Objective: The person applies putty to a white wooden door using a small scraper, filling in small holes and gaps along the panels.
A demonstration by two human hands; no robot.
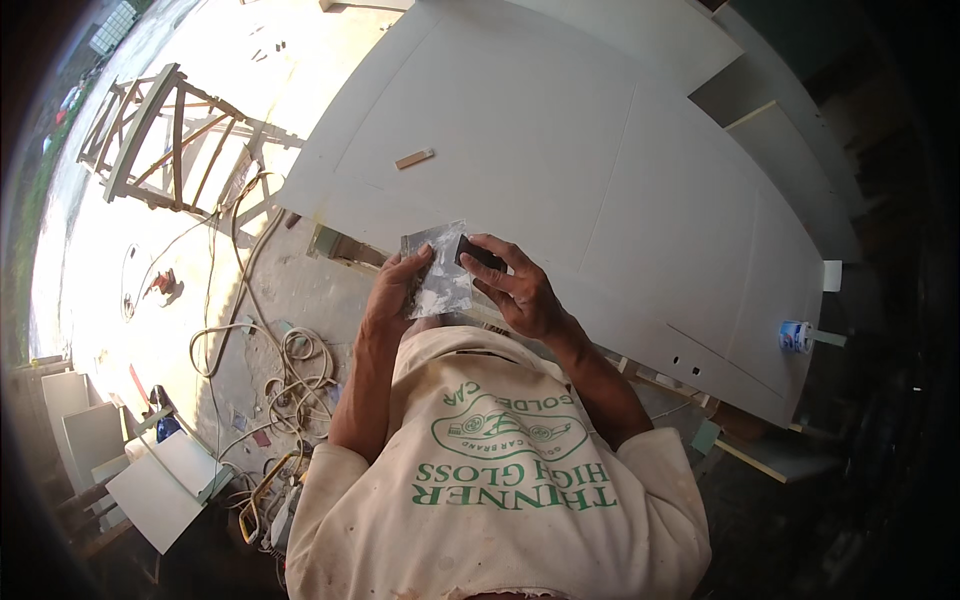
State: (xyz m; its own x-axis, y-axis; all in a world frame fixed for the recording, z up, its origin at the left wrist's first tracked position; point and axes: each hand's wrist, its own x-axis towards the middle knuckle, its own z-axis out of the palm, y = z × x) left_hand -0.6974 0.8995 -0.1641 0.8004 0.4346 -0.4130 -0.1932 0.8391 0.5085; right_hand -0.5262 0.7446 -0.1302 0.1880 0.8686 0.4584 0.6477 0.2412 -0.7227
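My left hand (397,289) grips a thin flat plate (439,281) by its left side, thumb on top. White putty-like smears cover the plate's face. In my right hand (521,289) is a small dark rectangular spreader or block (480,255), pinched between fingers and thumb. Its near edge is at the plate's right edge; whether they touch I cannot tell. Both hands are above the near edge of a large pale grey panel (510,150). Thin straight seam lines run across the panel, and two small dark holes (685,365) show at its near right.
A small wooden block (415,159) lies on the panel. A blue-and-white tub (795,337) with a strip across it stands at the right edge. Tangled cable (300,367) covers the floor at left, near a wooden trestle (176,142). Loose white boards (169,487) lean lower left.
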